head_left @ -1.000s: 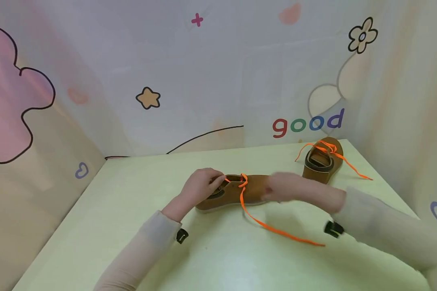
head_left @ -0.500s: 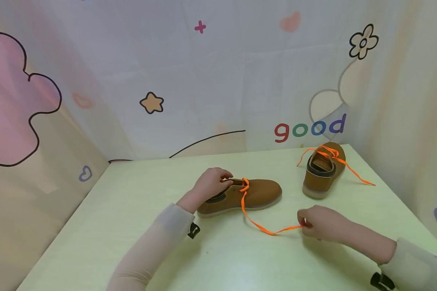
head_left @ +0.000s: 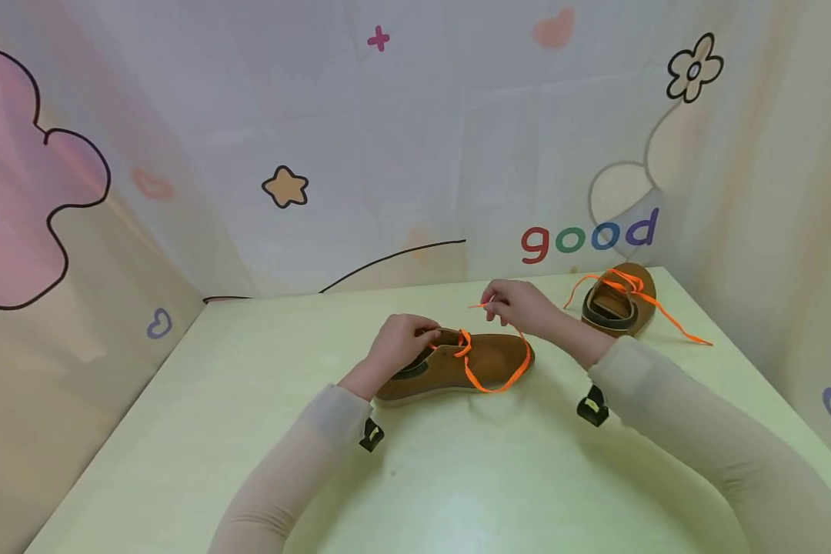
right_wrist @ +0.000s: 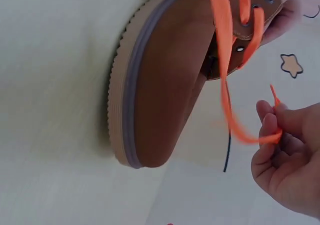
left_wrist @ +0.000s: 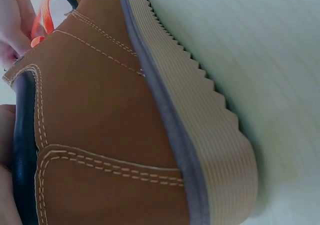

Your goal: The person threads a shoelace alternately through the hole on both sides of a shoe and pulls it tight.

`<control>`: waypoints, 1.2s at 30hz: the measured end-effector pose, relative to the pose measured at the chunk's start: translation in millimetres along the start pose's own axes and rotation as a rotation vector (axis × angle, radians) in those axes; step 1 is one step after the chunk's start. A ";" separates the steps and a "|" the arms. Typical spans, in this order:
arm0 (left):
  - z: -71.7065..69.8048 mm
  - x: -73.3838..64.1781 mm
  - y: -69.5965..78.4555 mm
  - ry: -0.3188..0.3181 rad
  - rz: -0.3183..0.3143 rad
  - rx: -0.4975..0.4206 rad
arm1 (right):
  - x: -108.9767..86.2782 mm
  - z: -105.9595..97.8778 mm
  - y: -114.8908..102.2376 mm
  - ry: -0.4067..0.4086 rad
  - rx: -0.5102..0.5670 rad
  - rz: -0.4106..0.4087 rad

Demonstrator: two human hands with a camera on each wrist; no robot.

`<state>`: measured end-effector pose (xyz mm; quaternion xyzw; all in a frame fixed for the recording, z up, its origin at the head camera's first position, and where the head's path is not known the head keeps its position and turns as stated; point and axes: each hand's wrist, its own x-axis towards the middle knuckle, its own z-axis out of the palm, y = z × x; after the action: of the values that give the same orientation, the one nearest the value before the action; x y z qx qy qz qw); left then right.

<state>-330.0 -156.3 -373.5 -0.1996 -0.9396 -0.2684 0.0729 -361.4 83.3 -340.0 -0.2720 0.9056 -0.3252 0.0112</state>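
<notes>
A brown low shoe (head_left: 495,354) with a pale ribbed sole stands side-on on the table, toe to the right. My left hand (head_left: 403,342) holds the shoe by its upper edge at the opening; the far fingers are partly hidden behind it. The right hand (head_left: 519,306) is raised above and behind the toe, pinching an orange shoelace (right_wrist: 225,75) near its tip. From the top eyelets the lace hangs in a loose loop across the near side of the toe, then rises to the right hand. In the right wrist view the tip pokes out past the thumb.
A second brown shoe (head_left: 612,304), with loose orange laces, stands at the table's back right, behind the right forearm. The pale green table (head_left: 457,477) ends at a printed curtain (head_left: 360,154) behind and at both sides.
My right hand came away from the toe, took the lace end by the table's right side, then lifted it back over the toe. The left hand stays at the shoe's opening.
</notes>
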 end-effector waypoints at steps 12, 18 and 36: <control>0.9 1.4 -2.5 -0.002 -0.003 0.001 | 37.8 29.2 -5.5 -0.139 -0.156 -0.099; 0.8 1.6 -2.8 -0.006 -0.007 -0.004 | 40.6 32.9 -10.5 -0.155 -0.160 -0.129; 1.5 2.9 -4.3 0.014 -0.006 -0.019 | 51.0 34.3 -7.1 -0.245 -0.156 -0.151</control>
<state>-334.4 -157.9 -376.2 -0.1954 -0.9371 -0.2788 0.0766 -394.7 33.2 -354.8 -0.3767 0.8970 -0.2185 0.0759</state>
